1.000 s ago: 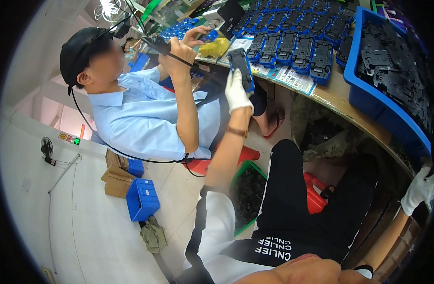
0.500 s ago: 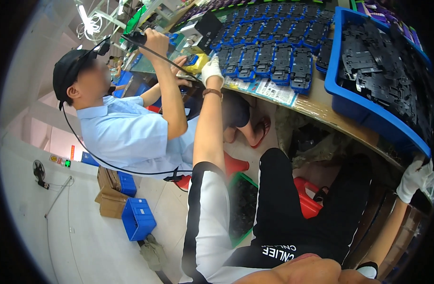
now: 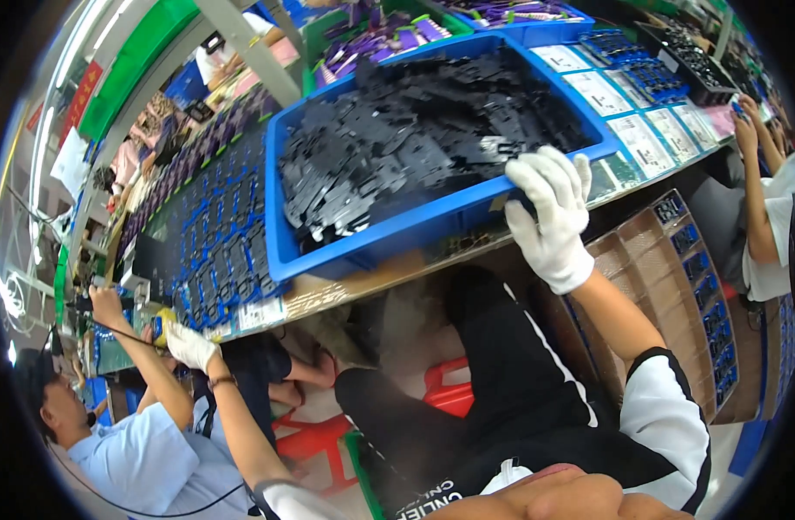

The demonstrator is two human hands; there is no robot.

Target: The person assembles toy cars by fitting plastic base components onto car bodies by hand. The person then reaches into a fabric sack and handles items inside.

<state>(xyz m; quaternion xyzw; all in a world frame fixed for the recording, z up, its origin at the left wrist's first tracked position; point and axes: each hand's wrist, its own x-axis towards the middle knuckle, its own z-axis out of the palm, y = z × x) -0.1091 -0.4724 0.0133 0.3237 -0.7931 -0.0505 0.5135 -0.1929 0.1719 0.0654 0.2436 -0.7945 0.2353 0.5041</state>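
Observation:
My left hand (image 3: pixel 190 346), in a white glove, is stretched out to the left. Its fingers are together against a small yellow-and-blue piece (image 3: pixel 162 327), beside a co-worker's hands; the fingertips are partly hidden. My right hand (image 3: pixel 553 212), also gloved, is at the front rim of a large blue bin (image 3: pixel 380 245), near its right corner. Its fingers are spread and slightly bent, thumb apart, with nothing seen in them. Many flat black plastic parts (image 3: pixel 432 130) fill the bin. Between the bin and my left hand lie rows of black-and-blue plastic housings (image 3: pixel 224 251).
A co-worker (image 3: pixel 137 442) in light blue sits close on my left. Purple parts (image 3: pixel 380 39) lie in trays behind the bin. Paper sheets (image 3: pixel 640 143) lie on the bench to its right. Cardboard boxes (image 3: pixel 658 295) stand below, past my right arm. A red stool (image 3: pixel 449 390) is beneath me.
The view has swung to the right, bringing the whole bin into sight. My right hand shows larger, its fingers now up at the bin's front rim. My left hand stays by the yellow-and-blue piece.

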